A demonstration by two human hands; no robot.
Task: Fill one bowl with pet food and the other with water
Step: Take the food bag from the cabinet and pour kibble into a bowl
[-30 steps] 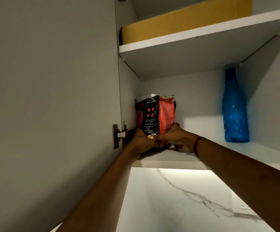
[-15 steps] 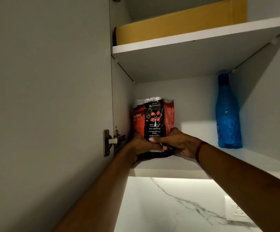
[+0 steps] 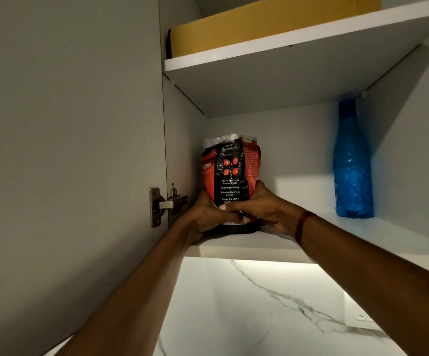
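Progress: early, judged as the fetch step. Pet food bag point(image 3: 230, 173) stands upright at the left end of the lower shelf point(image 3: 336, 235), near the cabinet's left wall. Both hands grip its lower part. Left hand point(image 3: 205, 217) is curled round the left side. Right hand point(image 3: 267, 209) is curled round the right side, with its thumb across the front. The bag base looks to be at shelf level. There is a dark rim under it, and I cannot tell what that is. No bowl in view, no food poured, no water drawn. Left to do, by my read: bring the bag down, fill one bowl, put water in the other.

Blue bottle point(image 3: 352, 165) stands upright on the same shelf, well apart to the right and untouched. It is possibly the water source, but that is a guess.

The shelf is white and dim inside. Upper shelf point(image 3: 285, 47) carries a yellow box point(image 3: 259, 24). Open cabinet door point(image 3: 67, 150) is at left, with a metal hinge point(image 3: 164, 205). Below the cabinet is a white veined marble wall point(image 3: 259, 317), lit from under the cabinet. No tabletop in view.
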